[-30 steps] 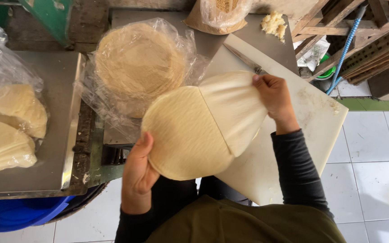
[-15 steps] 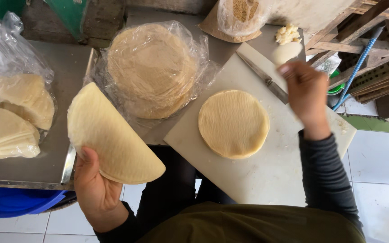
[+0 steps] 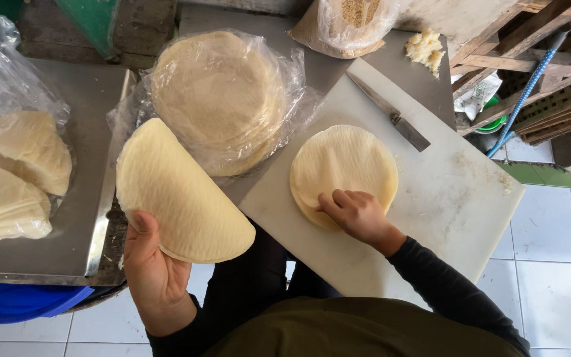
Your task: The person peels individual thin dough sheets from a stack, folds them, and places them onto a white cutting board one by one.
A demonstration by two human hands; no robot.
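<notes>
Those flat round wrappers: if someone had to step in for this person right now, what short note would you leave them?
Left hand: holds a folded stack of wrappers up, off the board, above the gap beside the metal tray.
Right hand: fingers press on the round stack lying flat on the white cutting board.
Nearby: a knife lies on the board past the round stack; a big pile of wrappers in clear plastic sits behind; bagged folded pieces lie on the tray.
Done: one portion sits on the board, one is in hand.
Left: the big pile looks untouched.
</notes>
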